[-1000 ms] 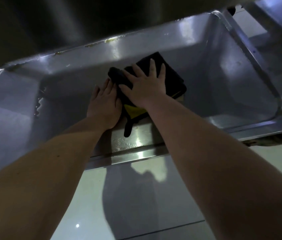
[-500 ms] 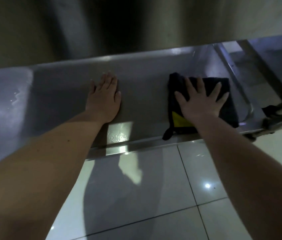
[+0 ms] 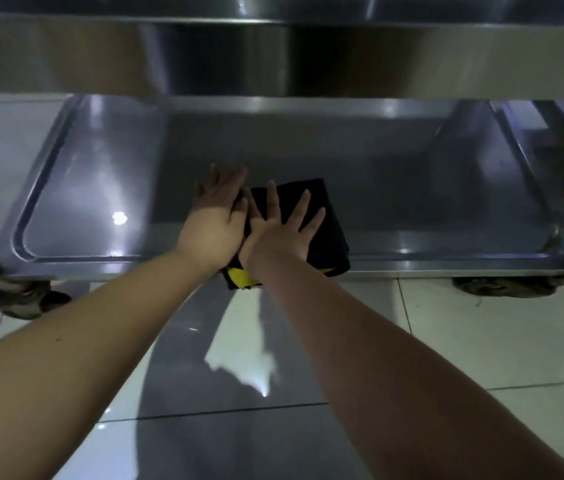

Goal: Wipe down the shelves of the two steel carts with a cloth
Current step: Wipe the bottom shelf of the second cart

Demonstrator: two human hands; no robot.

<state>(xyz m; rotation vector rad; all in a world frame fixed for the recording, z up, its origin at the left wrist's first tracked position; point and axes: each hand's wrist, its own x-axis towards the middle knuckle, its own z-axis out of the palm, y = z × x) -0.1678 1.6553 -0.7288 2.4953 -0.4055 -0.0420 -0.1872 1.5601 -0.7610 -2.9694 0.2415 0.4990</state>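
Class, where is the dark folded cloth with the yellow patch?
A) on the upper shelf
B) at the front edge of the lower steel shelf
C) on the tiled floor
B: the dark folded cloth lies on the lower steel shelf, pressed under the flat right hand.

Your folded black cloth with a yellow patch (image 3: 325, 233) lies flat at the 6 o'clock edge of the shiny, rimmed steel cart shelf (image 3: 100, 188), its yellow corner overhanging the front rim.

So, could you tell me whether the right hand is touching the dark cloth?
Touching: the head view shows the right hand spread flat on the dark cloth, fingers overlapping it.
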